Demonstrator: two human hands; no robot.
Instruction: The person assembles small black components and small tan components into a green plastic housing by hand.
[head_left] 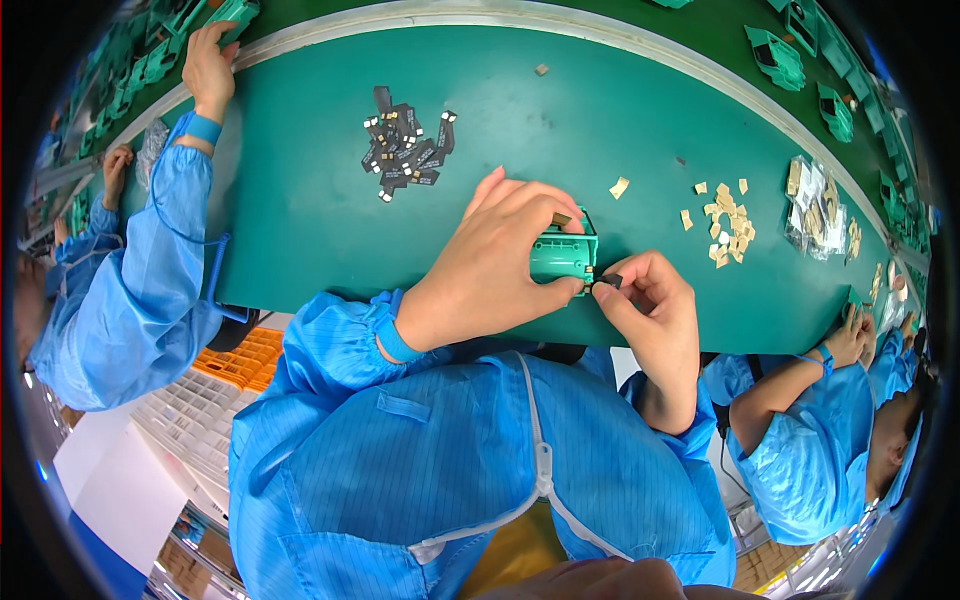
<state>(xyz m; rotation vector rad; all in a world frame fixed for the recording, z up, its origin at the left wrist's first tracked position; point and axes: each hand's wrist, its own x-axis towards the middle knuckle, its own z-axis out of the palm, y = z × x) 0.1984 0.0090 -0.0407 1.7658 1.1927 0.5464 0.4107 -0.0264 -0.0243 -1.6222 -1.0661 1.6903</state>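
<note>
My left hand (pixel 485 262) is wrapped round a small green plastic housing (pixel 560 257), with the thumb on its near side and the fingers over its far side. The housing's hollow side faces up. At its right near corner, my right hand (pixel 655 302) pinches a small black piece (pixel 608 282) between thumb and fingertips; it looks like one of the black flexible strips. Fingers partly hide it, so I cannot tell whether it is attached to the housing. Beyond my left hand lies a loose pile of black flexible strips (pixel 405 152) with pale metal ends.
Beige pieces (pixel 732 228) lie scattered on the green mat (pixel 310 200) to the right, beside clear plastic bags (pixel 815 208). Past the pale rail (pixel 500 12), more green housings (pixel 775 58) sit on a green surface. Blue-sleeved co-workers sit left (pixel 150 280) and right (pixel 810 430).
</note>
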